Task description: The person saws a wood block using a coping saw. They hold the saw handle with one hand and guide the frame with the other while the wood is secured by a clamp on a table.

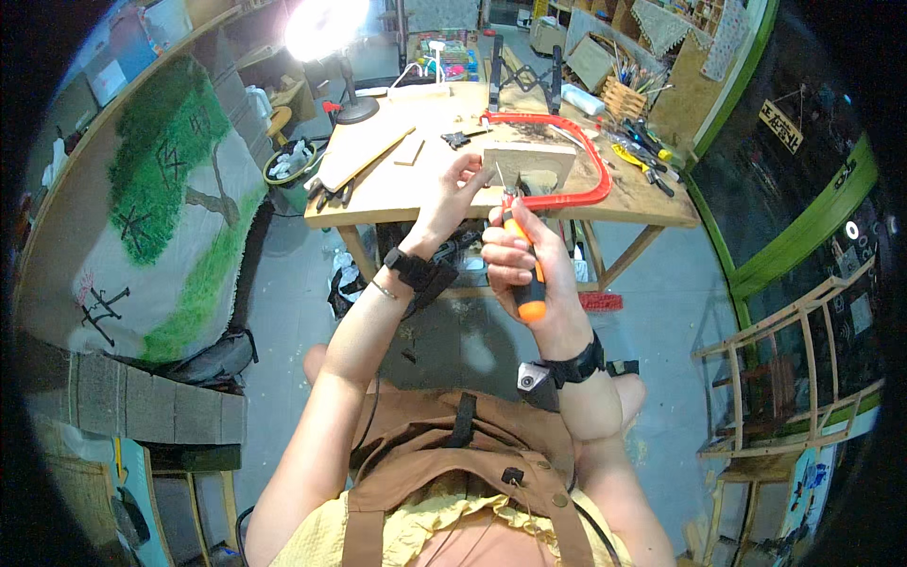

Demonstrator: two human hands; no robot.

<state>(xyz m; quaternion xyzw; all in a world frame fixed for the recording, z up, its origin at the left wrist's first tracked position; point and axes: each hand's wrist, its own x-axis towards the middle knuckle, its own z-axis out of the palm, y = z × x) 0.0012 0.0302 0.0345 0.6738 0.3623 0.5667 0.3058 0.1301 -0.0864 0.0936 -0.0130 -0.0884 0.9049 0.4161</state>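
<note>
My right hand grips the orange-and-black handle of a saw with a red curved frame, held over the worktable's front edge. A pale wooden board stands on edge within the frame, with a cutout in it; the saw's blade is at the board, though its exact contact is hard to make out. My left hand has its fingers bent at the board's left end, holding it. Left of it on the table lie a long plank, a small wood piece and a black object.
The wooden table carries a lit lamp, a black folding stand, a crate of brushes and several hand tools. A painted canvas stands left, a bin by the table, a wooden rack right.
</note>
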